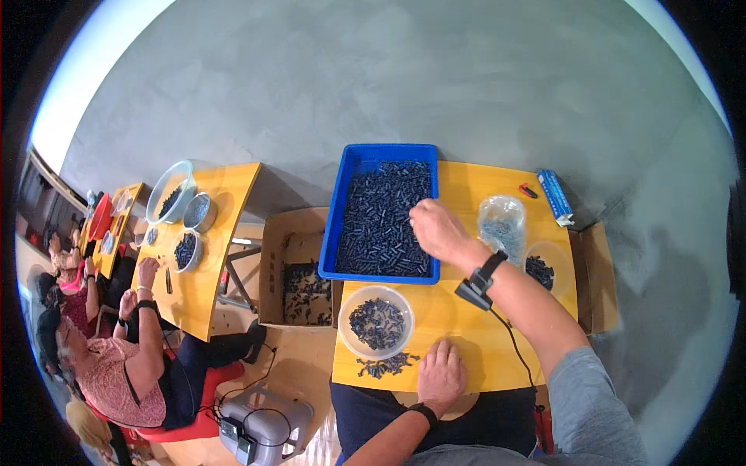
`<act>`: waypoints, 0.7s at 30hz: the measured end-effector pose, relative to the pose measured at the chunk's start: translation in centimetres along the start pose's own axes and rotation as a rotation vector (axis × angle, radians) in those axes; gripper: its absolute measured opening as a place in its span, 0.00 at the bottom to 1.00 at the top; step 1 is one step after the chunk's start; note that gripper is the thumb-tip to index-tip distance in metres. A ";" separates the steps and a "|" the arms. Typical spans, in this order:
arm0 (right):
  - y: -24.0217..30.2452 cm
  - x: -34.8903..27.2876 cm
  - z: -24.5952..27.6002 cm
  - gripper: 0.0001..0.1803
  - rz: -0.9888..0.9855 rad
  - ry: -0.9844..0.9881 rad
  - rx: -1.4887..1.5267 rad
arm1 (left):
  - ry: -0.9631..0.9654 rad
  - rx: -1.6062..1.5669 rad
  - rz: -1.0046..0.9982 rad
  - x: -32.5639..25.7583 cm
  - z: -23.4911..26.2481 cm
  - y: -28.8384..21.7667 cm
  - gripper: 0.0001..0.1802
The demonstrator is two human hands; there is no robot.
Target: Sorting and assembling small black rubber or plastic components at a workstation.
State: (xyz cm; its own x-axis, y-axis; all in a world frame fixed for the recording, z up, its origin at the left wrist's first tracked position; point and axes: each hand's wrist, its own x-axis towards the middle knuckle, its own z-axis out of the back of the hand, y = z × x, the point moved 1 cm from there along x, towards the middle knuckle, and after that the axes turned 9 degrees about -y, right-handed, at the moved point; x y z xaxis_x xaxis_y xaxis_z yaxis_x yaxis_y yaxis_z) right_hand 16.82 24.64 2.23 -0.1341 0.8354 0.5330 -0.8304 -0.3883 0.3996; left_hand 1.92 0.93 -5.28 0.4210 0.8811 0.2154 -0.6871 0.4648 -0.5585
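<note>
A blue tray (434, 272) filled with small dark cylindrical pieces (385, 210) stands at the far side of the yellow table. Over its right rim reaches my right hand (441, 231), fingers curled in toward the pieces; what they pinch, if anything, is hidden. My left hand (441, 377) lies on the table near the front edge, fingers extended. Just left of it is a loose pile of small dark parts (382, 365). Behind that pile sits a round clear bowl (409, 320) with more dark parts inside.
On the right are a clear plastic bag (501, 221), a tub of dark pieces (539, 272), a red-and-black tool (528, 191) and a blue-and-white box (554, 198). An open cardboard box (272, 268) stands left of the table. Further left, a co-worker (124, 357) sits at another yellow table (225, 225).
</note>
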 end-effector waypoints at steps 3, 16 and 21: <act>-1.6 1.7 -1.5 0.08 -0.035 -0.043 -0.075 | 0.038 -0.021 0.002 0.5 1.0 -0.3 0.21; -0.6 3.0 -5.6 0.16 -0.041 0.181 -0.297 | 0.076 -0.043 0.042 0.6 0.6 0.0 0.20; -1.0 1.7 -4.7 0.15 -0.001 0.279 -0.397 | 0.074 -0.081 0.030 0.8 0.7 -0.1 0.20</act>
State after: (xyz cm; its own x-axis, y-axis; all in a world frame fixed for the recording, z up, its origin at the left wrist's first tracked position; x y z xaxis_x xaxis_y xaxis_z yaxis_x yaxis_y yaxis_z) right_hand 14.84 28.26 -0.78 -0.2285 0.9292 0.2906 -0.9654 -0.2548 0.0554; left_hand 1.89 1.65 -4.46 0.4461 0.8840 0.1395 -0.6509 0.4274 -0.6274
